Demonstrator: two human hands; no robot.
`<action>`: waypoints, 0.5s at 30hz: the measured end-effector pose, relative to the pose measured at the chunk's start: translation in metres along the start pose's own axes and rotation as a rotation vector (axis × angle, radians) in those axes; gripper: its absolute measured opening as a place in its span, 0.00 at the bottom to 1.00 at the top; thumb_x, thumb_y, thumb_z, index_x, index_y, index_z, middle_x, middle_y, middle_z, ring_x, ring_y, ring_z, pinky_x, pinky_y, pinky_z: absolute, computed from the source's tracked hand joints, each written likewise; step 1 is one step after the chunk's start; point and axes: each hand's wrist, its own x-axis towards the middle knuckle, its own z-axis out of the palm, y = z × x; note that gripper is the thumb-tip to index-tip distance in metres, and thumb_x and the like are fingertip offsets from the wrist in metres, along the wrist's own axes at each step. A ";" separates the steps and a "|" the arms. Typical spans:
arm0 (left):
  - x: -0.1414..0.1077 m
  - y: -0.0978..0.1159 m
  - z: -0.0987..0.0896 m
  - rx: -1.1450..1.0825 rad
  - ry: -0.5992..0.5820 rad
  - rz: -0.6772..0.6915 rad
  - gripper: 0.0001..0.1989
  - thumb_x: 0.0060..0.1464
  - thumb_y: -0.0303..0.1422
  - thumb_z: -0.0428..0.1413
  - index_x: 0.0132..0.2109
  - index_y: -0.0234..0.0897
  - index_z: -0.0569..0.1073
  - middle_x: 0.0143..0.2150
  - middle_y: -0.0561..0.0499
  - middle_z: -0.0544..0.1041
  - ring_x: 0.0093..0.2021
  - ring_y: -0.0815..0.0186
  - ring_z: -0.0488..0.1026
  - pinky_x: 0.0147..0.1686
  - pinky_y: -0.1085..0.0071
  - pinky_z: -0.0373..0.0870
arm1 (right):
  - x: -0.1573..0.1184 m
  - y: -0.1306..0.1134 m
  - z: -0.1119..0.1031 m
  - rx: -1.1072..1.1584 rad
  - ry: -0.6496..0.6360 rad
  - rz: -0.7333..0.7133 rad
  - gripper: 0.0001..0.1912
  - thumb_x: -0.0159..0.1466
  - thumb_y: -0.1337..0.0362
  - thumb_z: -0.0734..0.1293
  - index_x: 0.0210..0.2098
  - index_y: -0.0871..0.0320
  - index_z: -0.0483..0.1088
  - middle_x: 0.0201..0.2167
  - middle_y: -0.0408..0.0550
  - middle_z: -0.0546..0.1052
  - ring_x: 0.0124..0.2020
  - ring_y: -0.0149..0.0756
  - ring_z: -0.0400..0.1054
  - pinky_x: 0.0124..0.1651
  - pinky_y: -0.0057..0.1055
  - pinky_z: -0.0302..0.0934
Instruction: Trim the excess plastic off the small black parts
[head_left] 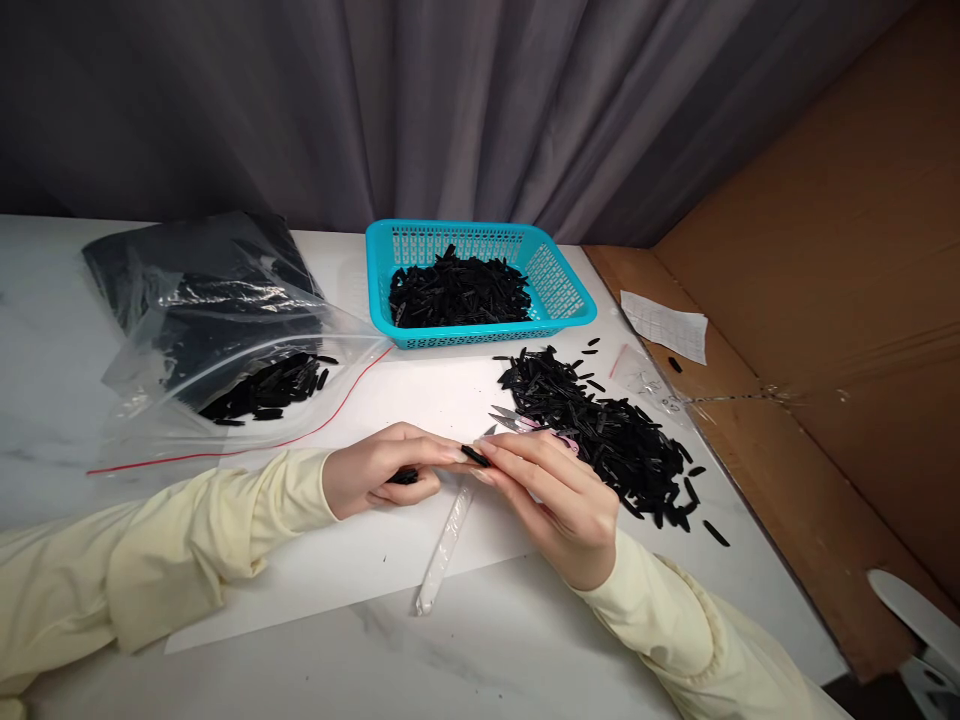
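Note:
Between the fingertips of both hands is one small black elongated piece [475, 456]. My left hand [397, 467] pinches its left end, with more black pieces tucked in the curled fingers. Thumb and fingers of my right hand [559, 495] close on its right end. Just beyond the right hand, pink-handled scissors [514, 418] rest by a large loose pile of black pieces [630, 450]. Under the hands, a tool with a white wrapped handle [448, 550] lies slanted on white paper [315, 575].
A blue basket [480, 335] of black pieces stands at the back. On the left lies a clear zip bag [180, 400] with black pieces, beside a dark bag [232, 260]. Cardboard [840, 250] borders the right side, with a paper slip [664, 325] and small plastic bag near it.

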 end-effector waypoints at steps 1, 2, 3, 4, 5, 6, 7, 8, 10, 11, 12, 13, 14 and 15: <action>0.000 0.000 0.000 0.005 -0.002 -0.002 0.19 0.57 0.35 0.47 0.47 0.25 0.74 0.09 0.63 0.47 0.11 0.77 0.38 0.11 0.77 0.36 | 0.000 0.000 0.000 0.003 0.001 -0.005 0.11 0.57 0.77 0.67 0.40 0.65 0.72 0.32 0.56 0.78 0.32 0.37 0.71 0.31 0.34 0.67; 0.000 0.000 0.000 0.008 -0.005 -0.003 0.19 0.57 0.36 0.48 0.48 0.25 0.73 0.09 0.63 0.47 0.11 0.77 0.38 0.11 0.77 0.36 | 0.000 0.000 0.000 0.001 0.005 -0.008 0.11 0.57 0.78 0.66 0.39 0.65 0.72 0.32 0.57 0.78 0.32 0.37 0.71 0.31 0.34 0.67; 0.000 0.000 0.001 0.009 -0.005 -0.003 0.20 0.57 0.36 0.48 0.49 0.26 0.73 0.09 0.63 0.47 0.11 0.77 0.38 0.11 0.77 0.36 | 0.000 0.000 0.000 -0.003 0.009 -0.008 0.11 0.57 0.78 0.66 0.39 0.64 0.72 0.32 0.56 0.78 0.32 0.37 0.71 0.30 0.34 0.67; -0.001 0.001 0.001 0.013 -0.005 -0.003 0.20 0.56 0.35 0.48 0.49 0.26 0.73 0.09 0.63 0.47 0.11 0.77 0.38 0.11 0.77 0.36 | -0.001 -0.001 0.001 -0.009 0.015 -0.009 0.12 0.57 0.78 0.66 0.39 0.64 0.72 0.32 0.56 0.78 0.32 0.37 0.72 0.30 0.34 0.67; -0.001 0.001 0.001 0.016 -0.004 -0.003 0.20 0.56 0.35 0.49 0.50 0.26 0.72 0.09 0.63 0.47 0.11 0.77 0.38 0.11 0.77 0.36 | -0.001 -0.001 0.001 -0.014 0.020 -0.008 0.12 0.57 0.78 0.66 0.39 0.63 0.72 0.32 0.55 0.78 0.32 0.37 0.72 0.30 0.33 0.67; -0.001 0.002 0.002 0.021 -0.002 -0.004 0.20 0.56 0.35 0.49 0.50 0.26 0.72 0.09 0.64 0.47 0.11 0.77 0.38 0.11 0.76 0.36 | -0.001 -0.001 0.001 -0.019 0.026 -0.009 0.12 0.57 0.78 0.66 0.39 0.63 0.72 0.32 0.55 0.78 0.32 0.37 0.72 0.30 0.33 0.68; 0.000 0.002 0.002 0.025 -0.002 -0.006 0.20 0.55 0.35 0.49 0.50 0.26 0.72 0.09 0.64 0.47 0.11 0.77 0.38 0.11 0.76 0.36 | -0.001 -0.001 0.001 -0.023 0.028 -0.009 0.11 0.57 0.78 0.66 0.39 0.62 0.72 0.32 0.55 0.78 0.32 0.36 0.72 0.30 0.33 0.68; 0.000 0.003 0.002 0.029 -0.003 -0.009 0.20 0.55 0.35 0.50 0.50 0.26 0.72 0.09 0.64 0.47 0.11 0.77 0.38 0.11 0.76 0.35 | -0.002 -0.001 0.001 -0.026 0.030 -0.010 0.11 0.57 0.78 0.66 0.39 0.62 0.72 0.32 0.54 0.78 0.32 0.36 0.72 0.30 0.33 0.68; 0.000 0.003 0.003 0.035 -0.005 -0.011 0.20 0.54 0.36 0.50 0.49 0.26 0.73 0.09 0.64 0.46 0.12 0.77 0.38 0.11 0.76 0.35 | -0.002 -0.002 0.001 -0.027 0.030 -0.012 0.10 0.57 0.78 0.65 0.38 0.63 0.72 0.31 0.55 0.78 0.32 0.37 0.72 0.30 0.33 0.69; 0.000 0.003 0.003 0.036 -0.005 -0.011 0.20 0.54 0.36 0.50 0.49 0.26 0.73 0.09 0.64 0.46 0.12 0.77 0.38 0.11 0.76 0.35 | -0.002 -0.002 0.001 -0.023 0.030 -0.015 0.10 0.57 0.79 0.65 0.37 0.63 0.72 0.31 0.55 0.78 0.32 0.37 0.72 0.30 0.33 0.69; 0.000 0.003 0.003 0.035 -0.005 -0.009 0.20 0.54 0.36 0.50 0.49 0.26 0.73 0.09 0.64 0.47 0.12 0.77 0.38 0.11 0.76 0.35 | -0.001 -0.002 0.001 -0.018 0.032 -0.020 0.10 0.57 0.79 0.66 0.37 0.64 0.72 0.31 0.56 0.78 0.32 0.37 0.72 0.30 0.33 0.68; 0.000 0.002 0.003 0.035 -0.003 -0.008 0.19 0.54 0.35 0.50 0.48 0.26 0.73 0.09 0.64 0.47 0.12 0.77 0.38 0.11 0.76 0.35 | -0.001 -0.002 0.001 -0.012 0.035 -0.024 0.10 0.56 0.79 0.66 0.37 0.64 0.72 0.31 0.56 0.78 0.31 0.37 0.72 0.29 0.33 0.68; 0.000 0.002 0.003 0.034 -0.001 -0.008 0.19 0.54 0.35 0.50 0.48 0.26 0.73 0.09 0.64 0.47 0.11 0.77 0.38 0.11 0.76 0.35 | -0.001 -0.003 0.001 -0.008 0.038 -0.027 0.10 0.56 0.79 0.66 0.37 0.64 0.72 0.31 0.56 0.78 0.31 0.37 0.72 0.29 0.32 0.68; -0.001 0.002 0.003 0.033 0.002 -0.007 0.19 0.54 0.35 0.50 0.48 0.26 0.73 0.09 0.64 0.47 0.11 0.77 0.39 0.11 0.76 0.35 | -0.001 -0.003 0.001 -0.007 0.039 -0.027 0.10 0.57 0.79 0.66 0.37 0.64 0.72 0.31 0.55 0.78 0.31 0.36 0.72 0.29 0.32 0.68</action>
